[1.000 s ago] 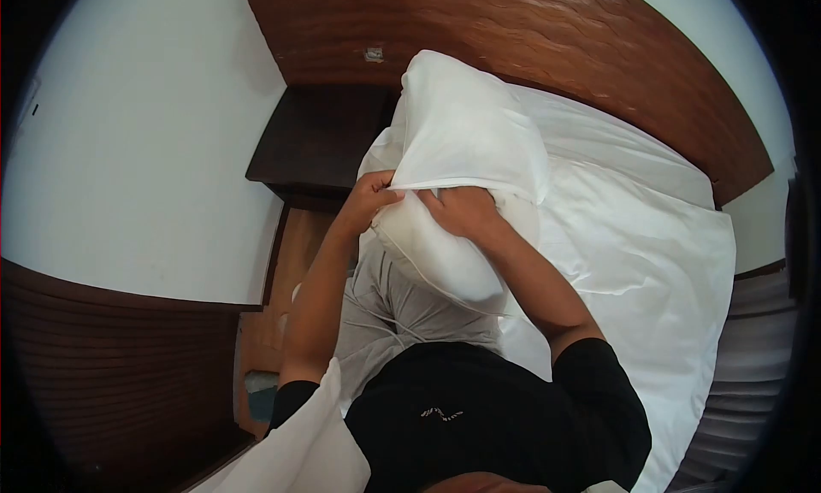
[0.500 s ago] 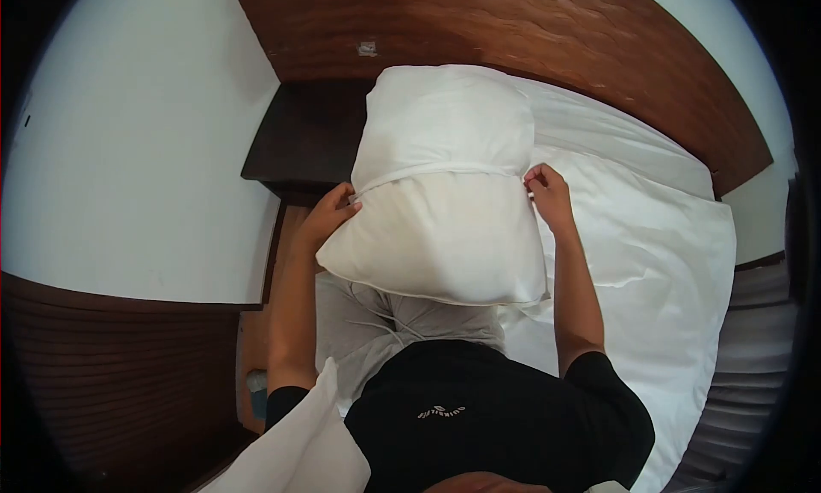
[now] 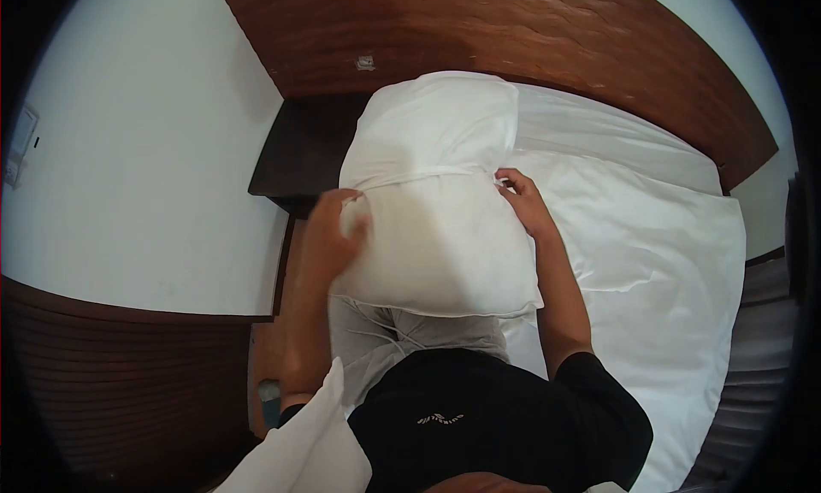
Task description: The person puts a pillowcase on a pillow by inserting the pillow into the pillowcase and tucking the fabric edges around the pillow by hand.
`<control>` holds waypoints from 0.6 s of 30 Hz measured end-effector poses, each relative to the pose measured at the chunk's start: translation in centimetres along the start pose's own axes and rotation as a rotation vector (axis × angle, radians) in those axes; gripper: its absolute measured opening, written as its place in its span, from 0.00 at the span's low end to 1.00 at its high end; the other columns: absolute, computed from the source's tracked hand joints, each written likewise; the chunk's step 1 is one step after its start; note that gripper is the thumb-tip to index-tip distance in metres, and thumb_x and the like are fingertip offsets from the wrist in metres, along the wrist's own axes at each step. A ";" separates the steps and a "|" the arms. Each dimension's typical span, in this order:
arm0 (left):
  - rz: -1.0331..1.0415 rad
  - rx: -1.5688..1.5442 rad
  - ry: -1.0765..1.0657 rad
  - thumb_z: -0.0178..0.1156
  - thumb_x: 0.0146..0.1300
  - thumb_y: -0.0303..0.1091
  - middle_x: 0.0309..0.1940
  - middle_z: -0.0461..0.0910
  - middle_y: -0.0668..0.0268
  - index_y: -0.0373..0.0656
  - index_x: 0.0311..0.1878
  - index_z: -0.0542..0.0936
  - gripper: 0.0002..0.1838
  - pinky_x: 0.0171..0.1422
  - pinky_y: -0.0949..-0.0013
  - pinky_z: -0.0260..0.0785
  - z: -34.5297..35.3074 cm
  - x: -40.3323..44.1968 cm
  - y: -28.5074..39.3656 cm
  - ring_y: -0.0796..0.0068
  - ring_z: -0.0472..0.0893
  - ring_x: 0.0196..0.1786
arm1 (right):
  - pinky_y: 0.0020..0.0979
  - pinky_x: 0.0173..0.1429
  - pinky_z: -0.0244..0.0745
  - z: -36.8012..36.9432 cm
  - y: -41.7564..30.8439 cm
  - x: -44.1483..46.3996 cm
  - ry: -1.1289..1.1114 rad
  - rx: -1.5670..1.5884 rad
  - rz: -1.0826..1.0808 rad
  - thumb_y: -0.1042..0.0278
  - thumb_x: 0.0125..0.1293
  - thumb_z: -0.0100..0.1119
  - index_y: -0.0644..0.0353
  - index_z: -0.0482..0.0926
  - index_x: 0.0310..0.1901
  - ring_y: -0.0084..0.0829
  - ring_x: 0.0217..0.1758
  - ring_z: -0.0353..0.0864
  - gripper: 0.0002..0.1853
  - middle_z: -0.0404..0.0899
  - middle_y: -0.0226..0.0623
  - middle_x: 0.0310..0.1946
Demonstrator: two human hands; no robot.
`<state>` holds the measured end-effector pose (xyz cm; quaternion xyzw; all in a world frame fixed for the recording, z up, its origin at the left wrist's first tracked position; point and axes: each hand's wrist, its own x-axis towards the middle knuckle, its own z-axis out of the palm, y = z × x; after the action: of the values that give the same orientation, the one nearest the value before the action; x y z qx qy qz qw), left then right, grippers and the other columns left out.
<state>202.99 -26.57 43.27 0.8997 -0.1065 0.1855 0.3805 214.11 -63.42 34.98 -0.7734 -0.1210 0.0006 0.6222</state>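
Note:
A plump white pillow stands before me, its lower part bare. Over its upper part lies a white pillowcase, whose hem crosses the pillow's middle. My right hand pinches the hem at the right edge, thumb against fingers. At the left edge, beside the other end of the hem, is my left hand. It is smeared by motion, and I cannot make out whether its fingers grip the cloth.
A bed with a white sheet spreads to the right, below a brown wooden headboard. A dark bedside table stands behind the pillow on the left, near a white wall. White cloth hangs close at lower left.
My left hand has moved right and turned over the pillow's left edge. My right hand, still pinching the hem, has shifted slightly left and down with the pillowcase edge.

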 end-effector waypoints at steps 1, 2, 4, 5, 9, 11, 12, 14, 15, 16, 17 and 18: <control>0.055 0.061 -0.141 0.72 0.61 0.36 0.60 0.79 0.52 0.43 0.64 0.78 0.28 0.71 0.55 0.71 1.1 -0.7 2.4 0.50 0.78 0.67 | 0.28 0.55 0.73 0.3 -0.5 0.1 -0.015 -0.025 0.001 0.69 0.70 0.65 0.63 0.81 0.50 0.24 0.48 0.76 0.11 0.82 0.30 0.47; 0.317 0.057 -0.164 0.73 0.60 0.47 0.64 0.79 0.53 0.45 0.64 0.79 0.31 0.78 0.49 0.62 3.5 -1.6 3.9 0.50 0.75 0.71 | 0.28 0.56 0.73 0.5 -1.0 0.4 -0.032 -0.052 -0.001 0.69 0.71 0.64 0.63 0.81 0.51 0.24 0.49 0.75 0.11 0.82 0.30 0.47; 0.436 0.179 -0.432 0.73 0.52 0.66 0.75 0.68 0.55 0.53 0.73 0.74 0.47 0.82 0.27 0.41 5.4 -2.5 10.1 0.50 0.59 0.82 | 0.27 0.58 0.72 1.0 -2.1 0.8 -0.141 0.010 0.051 0.69 0.73 0.61 0.63 0.79 0.53 0.22 0.50 0.75 0.11 0.81 0.30 0.46; 0.474 0.214 -0.448 0.76 0.45 0.68 0.78 0.63 0.56 0.57 0.77 0.69 0.55 0.81 0.22 0.35 6.5 -3.0 11.2 0.49 0.51 0.85 | 0.27 0.57 0.72 1.5 -3.1 0.8 -0.162 0.133 0.051 0.68 0.74 0.61 0.63 0.79 0.53 0.21 0.50 0.75 0.11 0.81 0.30 0.47; 0.391 0.314 -0.390 0.80 0.38 0.64 0.77 0.64 0.57 0.57 0.78 0.68 0.60 0.80 0.21 0.36 8.4 -1.5 12.2 0.45 0.53 0.83 | 0.25 0.56 0.72 2.3 -6.1 0.5 -0.204 0.364 0.028 0.65 0.77 0.59 0.65 0.78 0.54 0.20 0.51 0.75 0.13 0.80 0.29 0.48; 0.364 0.339 -0.331 0.82 0.38 0.61 0.75 0.66 0.56 0.56 0.77 0.70 0.59 0.80 0.21 0.36 9.6 -1.1 11.4 0.45 0.56 0.82 | 0.25 0.57 0.72 2.3 -7.6 0.1 -0.217 0.345 0.014 0.65 0.78 0.58 0.64 0.78 0.55 0.19 0.51 0.75 0.12 0.80 0.28 0.48; 0.359 0.350 -0.309 0.82 0.38 0.61 0.74 0.67 0.56 0.56 0.77 0.70 0.58 0.80 0.21 0.36 10.0 -0.8 11.3 0.45 0.56 0.82 | 0.25 0.56 0.72 2.4 -8.2 -0.2 -0.227 0.375 0.016 0.64 0.77 0.59 0.64 0.79 0.53 0.19 0.50 0.75 0.12 0.81 0.29 0.47; 0.359 0.370 -0.246 0.81 0.38 0.60 0.71 0.70 0.55 0.52 0.74 0.73 0.56 0.80 0.23 0.37 10.7 -0.3 10.9 0.44 0.61 0.79 | 0.26 0.56 0.72 2.1 -9.3 -1.2 -0.243 0.432 0.019 0.62 0.77 0.60 0.64 0.80 0.50 0.20 0.49 0.75 0.13 0.82 0.29 0.44; 0.332 0.372 -0.244 0.81 0.39 0.60 0.71 0.71 0.55 0.51 0.73 0.73 0.55 0.80 0.24 0.38 10.7 0.1 10.7 0.46 0.62 0.78 | 0.26 0.55 0.72 1.8 -9.8 -1.7 -0.252 0.282 -0.034 0.60 0.76 0.62 0.64 0.80 0.48 0.20 0.48 0.76 0.14 0.83 0.32 0.41; 0.305 0.375 -0.240 0.81 0.39 0.60 0.70 0.71 0.55 0.50 0.72 0.74 0.54 0.80 0.24 0.38 10.9 0.6 10.2 0.47 0.63 0.78 | 0.26 0.55 0.72 1.4 -10.4 -2.2 -0.261 0.132 -0.087 0.58 0.74 0.63 0.64 0.81 0.47 0.20 0.47 0.76 0.15 0.83 0.34 0.39; 0.278 0.377 -0.238 0.80 0.39 0.60 0.70 0.72 0.56 0.49 0.72 0.75 0.54 0.81 0.25 0.39 10.9 1.2 9.8 0.48 0.64 0.77 | 0.27 0.54 0.72 1.0 -11.0 -2.7 -0.268 -0.018 -0.137 0.56 0.73 0.65 0.63 0.81 0.45 0.20 0.46 0.77 0.16 0.83 0.37 0.36; 0.281 0.310 -0.199 0.79 0.40 0.60 0.66 0.76 0.54 0.45 0.67 0.78 0.50 0.81 0.29 0.44 10.9 2.0 9.4 0.51 0.71 0.73 | 0.33 0.52 0.70 1.3 -11.7 -3.2 -0.242 -0.054 -0.190 0.48 0.70 0.66 0.62 0.79 0.38 0.30 0.37 0.79 0.21 0.78 0.44 0.28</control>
<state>204.46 -40.98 43.17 0.9376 -0.2378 0.1613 0.1959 208.64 -60.46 45.52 -0.7693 -0.2678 0.0319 0.5792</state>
